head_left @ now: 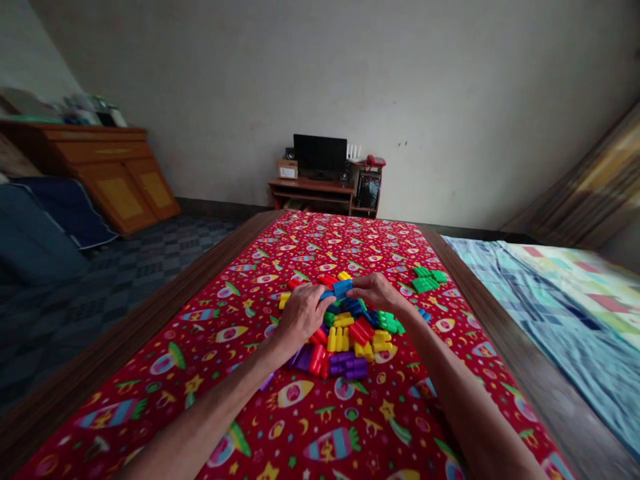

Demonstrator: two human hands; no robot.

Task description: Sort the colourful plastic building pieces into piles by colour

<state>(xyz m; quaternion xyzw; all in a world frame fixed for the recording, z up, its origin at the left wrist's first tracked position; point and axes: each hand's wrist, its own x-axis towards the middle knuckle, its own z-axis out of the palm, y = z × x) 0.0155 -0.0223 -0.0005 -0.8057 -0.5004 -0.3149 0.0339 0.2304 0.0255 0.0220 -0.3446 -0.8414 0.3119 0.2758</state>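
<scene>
Above a loose pile of plastic toy blocks, both my hands grip blue toy blocks (343, 288) between them. My left hand (304, 311) has its fingers closed on the left end, and the fingertips of my right hand (376, 291) pinch the right end. Whether these are one piece or two joined blocks I cannot tell. Below lie yellow blocks (339, 339), a red block (361, 330), purple blocks (349, 365) and green blocks (391, 323). Part of the pile is hidden behind my left hand.
A separate group of green blocks (427, 279) lies to the right on the red patterned cloth (320, 407). Beyond the cloth stands a desk with a monitor (320, 155). A wooden cabinet (120, 173) is at the left, a bed (565, 300) at the right.
</scene>
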